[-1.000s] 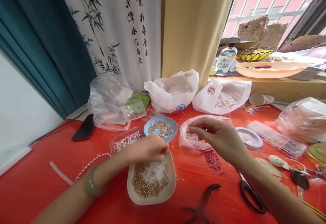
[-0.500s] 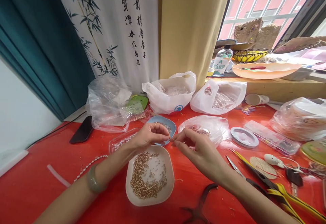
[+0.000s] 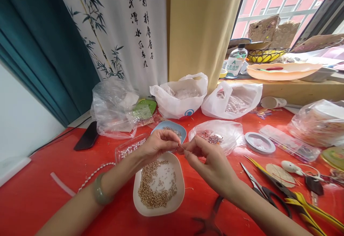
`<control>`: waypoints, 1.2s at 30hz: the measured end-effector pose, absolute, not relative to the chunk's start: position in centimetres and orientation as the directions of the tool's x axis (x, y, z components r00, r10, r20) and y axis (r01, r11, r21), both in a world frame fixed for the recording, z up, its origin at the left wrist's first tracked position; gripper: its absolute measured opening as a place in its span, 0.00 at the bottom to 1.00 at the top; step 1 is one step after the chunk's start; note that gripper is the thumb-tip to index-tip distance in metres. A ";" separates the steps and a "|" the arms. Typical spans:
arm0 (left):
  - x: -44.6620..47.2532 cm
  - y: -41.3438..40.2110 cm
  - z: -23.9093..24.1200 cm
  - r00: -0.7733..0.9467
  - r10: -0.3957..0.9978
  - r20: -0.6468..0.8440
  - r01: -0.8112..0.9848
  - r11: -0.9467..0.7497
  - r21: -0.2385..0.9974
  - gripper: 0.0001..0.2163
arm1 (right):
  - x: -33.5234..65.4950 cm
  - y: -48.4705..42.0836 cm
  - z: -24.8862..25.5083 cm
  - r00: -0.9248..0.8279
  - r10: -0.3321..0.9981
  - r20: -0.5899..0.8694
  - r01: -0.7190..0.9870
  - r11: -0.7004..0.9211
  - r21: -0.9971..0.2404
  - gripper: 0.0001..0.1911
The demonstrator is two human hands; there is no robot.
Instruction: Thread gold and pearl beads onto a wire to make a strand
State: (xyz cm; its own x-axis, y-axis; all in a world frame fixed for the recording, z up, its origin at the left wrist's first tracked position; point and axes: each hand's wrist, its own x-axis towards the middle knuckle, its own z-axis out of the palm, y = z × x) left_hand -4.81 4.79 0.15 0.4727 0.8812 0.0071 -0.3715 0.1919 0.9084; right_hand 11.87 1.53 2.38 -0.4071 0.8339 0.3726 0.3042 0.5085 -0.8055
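- The left hand (image 3: 159, 144) had its thumb and forefinger pinched together on one end of a thin piece (image 3: 182, 148), too small to identify.
- The right hand (image 3: 212, 160) met it at the fingertips, thumb and forefinger nearly closed on the same piece; its other fingers were curled.
- The piece was held just above the table (image 3: 115, 216). Taking the fingertips as the dial centre, the tray (image 3: 158, 212) of loose gold beads (image 3: 149, 193) lay at 7 o'clock.
- The blue dish (image 3: 160, 124) lay at 12, the clear box (image 3: 117, 153) of pearls at 9, and the bag (image 3: 233, 135) at 2.
- Done: a strung pearl strand (image 3: 91, 177) lay between 8 and 9 o'clock.
- Left: work at the fingertips appeared unfinished; many beads lay loose. The amount outstanding could not be determined.
- Scissors (image 3: 264, 192) and yellow-handled pliers (image 3: 306, 207) lay unheld at 4 o'clock.
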 end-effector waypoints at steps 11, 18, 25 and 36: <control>-4.9 4.6 0.4 0.501 0.864 0.056 -0.343 0.139 0.929 0.03 | 11.9 1.4 2.8 -0.393 0.850 0.351 0.325 0.485 -0.812 0.06; -4.8 4.5 0.6 0.484 0.874 0.041 -0.321 0.134 0.938 0.04 | 11.9 1.3 2.7 -0.412 0.839 0.356 0.297 0.493 -0.818 0.06; -4.7 4.3 0.9 0.485 0.873 0.053 -0.282 0.099 0.954 0.05 | 11.9 1.3 2.8 -0.424 0.843 0.332 0.327 0.484 -0.812 0.07; -4.9 4.5 0.8 0.489 0.871 0.053 -0.259 0.087 0.962 0.05 | 12.0 1.4 2.6 -0.434 0.845 0.314 0.331 0.473 -0.817 0.06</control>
State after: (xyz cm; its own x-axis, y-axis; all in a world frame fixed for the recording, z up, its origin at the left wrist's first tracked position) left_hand -4.88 4.48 0.76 0.4886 0.8709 0.0529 -0.2595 0.0871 0.9618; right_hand 11.97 1.39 2.60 -0.4336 0.8447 0.3137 0.3309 0.4731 -0.8165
